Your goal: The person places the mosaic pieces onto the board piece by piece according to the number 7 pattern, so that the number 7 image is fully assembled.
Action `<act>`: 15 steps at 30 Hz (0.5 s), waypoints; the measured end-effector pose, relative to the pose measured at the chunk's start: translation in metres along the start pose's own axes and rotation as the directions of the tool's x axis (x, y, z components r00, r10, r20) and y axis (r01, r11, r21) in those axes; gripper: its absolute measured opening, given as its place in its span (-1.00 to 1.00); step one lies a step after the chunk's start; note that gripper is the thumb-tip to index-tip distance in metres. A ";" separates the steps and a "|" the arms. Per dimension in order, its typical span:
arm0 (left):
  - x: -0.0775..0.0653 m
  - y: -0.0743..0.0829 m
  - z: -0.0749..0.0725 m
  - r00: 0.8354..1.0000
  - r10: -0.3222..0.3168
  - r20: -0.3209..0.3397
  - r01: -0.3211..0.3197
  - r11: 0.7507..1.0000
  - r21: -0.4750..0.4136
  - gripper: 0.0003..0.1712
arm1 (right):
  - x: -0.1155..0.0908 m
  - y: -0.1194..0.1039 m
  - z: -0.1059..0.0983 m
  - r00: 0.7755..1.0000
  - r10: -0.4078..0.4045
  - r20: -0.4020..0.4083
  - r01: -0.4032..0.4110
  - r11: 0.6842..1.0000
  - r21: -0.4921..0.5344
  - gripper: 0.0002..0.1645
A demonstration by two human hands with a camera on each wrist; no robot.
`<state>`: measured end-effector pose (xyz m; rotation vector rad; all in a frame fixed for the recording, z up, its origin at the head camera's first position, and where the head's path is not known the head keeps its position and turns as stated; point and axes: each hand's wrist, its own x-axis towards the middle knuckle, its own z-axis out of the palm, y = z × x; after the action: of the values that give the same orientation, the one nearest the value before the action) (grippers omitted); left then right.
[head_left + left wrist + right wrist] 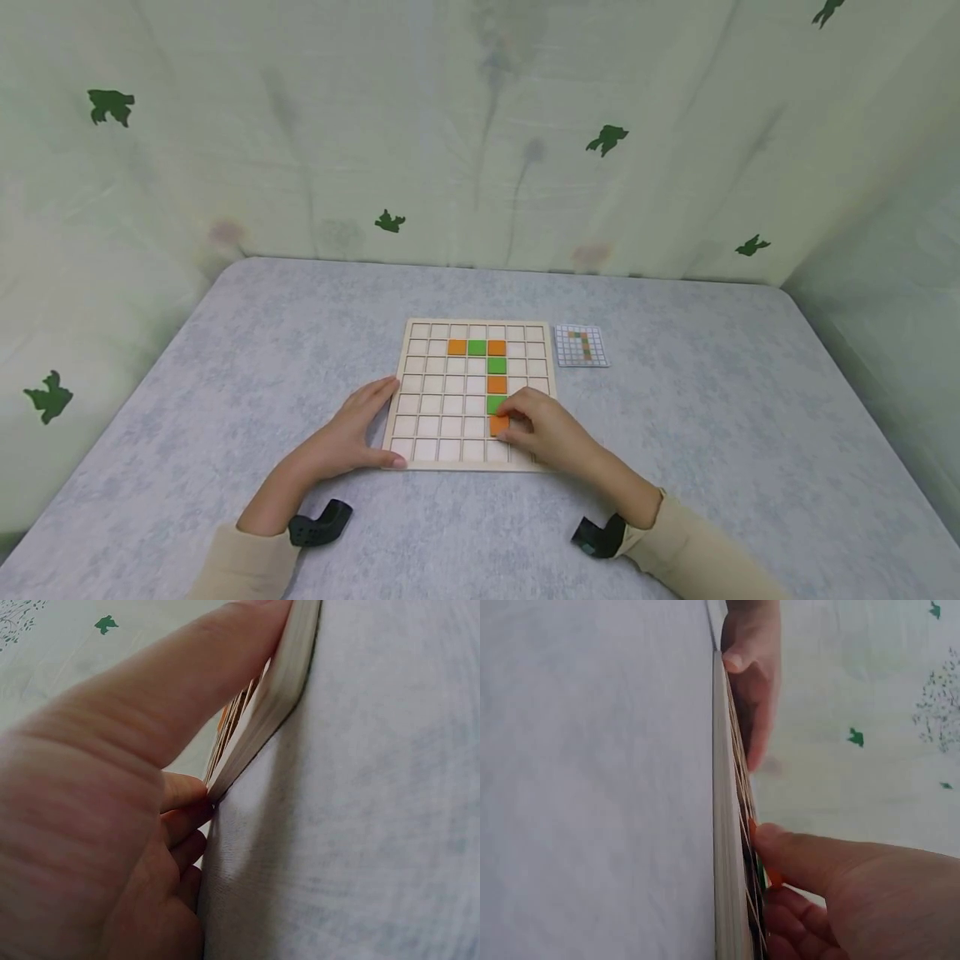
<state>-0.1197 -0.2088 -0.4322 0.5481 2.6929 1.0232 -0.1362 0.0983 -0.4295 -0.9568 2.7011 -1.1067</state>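
A square wooden grid board (420,471) lies on the table. My left hand (345,433) rests at its left side, thumb on the near left corner and fingertips against the left edge. Above the board's right half, my right hand (551,433) pinches an orange square tile (498,426) between thumb and fingers, at a cell low in the column. Just beyond that tile sits a green tile (496,405), partly hidden by the fingers. Further orange and green tiles form a line up this column and a short row leftward. In the right wrist view, orange (775,877) shows between thumb and fingers.
A small pattern card (582,346), printed with a grid and coloured squares, lies to the right of the board's far corner. Pale fabric with green leaf shapes (606,140) hangs behind the grey table (712,400). Black devices (321,524) are at both wrists.
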 end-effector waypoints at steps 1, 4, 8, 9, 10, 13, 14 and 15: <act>0.000 0.000 0.000 1.000 -0.002 -0.001 0.002 1.000 0.003 0.33 | 0.000 -0.001 0.001 1.000 0.000 0.004 0.000 1.000 -0.025 -0.72; 0.000 -0.001 0.000 1.000 -0.005 0.001 0.005 1.000 0.012 0.34 | 0.001 -0.005 0.001 0.999 0.004 0.032 -0.001 0.997 -0.078 -0.69; 0.000 -0.001 -0.001 1.000 -0.011 0.014 0.011 1.000 0.017 0.33 | -0.001 -0.009 -0.007 0.996 0.033 0.083 -0.027 0.997 -0.069 -0.61; 0.000 -0.001 -0.002 1.000 -0.015 0.022 0.014 1.000 0.020 0.32 | -0.002 -0.009 -0.011 0.995 0.042 0.088 -0.037 0.998 -0.058 -0.59; 0.000 0.000 -0.003 0.999 -0.019 0.031 0.019 0.999 0.028 0.31 | -0.003 -0.009 -0.015 0.995 0.046 0.085 -0.041 0.998 -0.052 -0.57; -0.001 0.005 -0.007 0.998 -0.035 0.057 0.032 0.998 0.054 0.26 | -0.007 -0.008 -0.033 0.999 0.042 0.027 -0.039 0.994 -0.100 -0.48; -0.001 0.007 -0.009 0.998 -0.034 0.061 0.030 0.997 0.065 0.24 | -0.009 -0.007 -0.040 0.999 0.035 -0.006 -0.036 0.991 -0.127 -0.44; -0.001 0.009 -0.012 0.998 -0.030 0.061 0.024 0.996 0.089 0.21 | -0.011 -0.005 -0.047 0.999 0.014 -0.041 -0.021 0.986 -0.167 -0.40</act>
<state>-0.1201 -0.2102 -0.4167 0.5482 2.6931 0.8688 -0.1385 0.1310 -0.3934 -0.9402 2.8662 -0.9173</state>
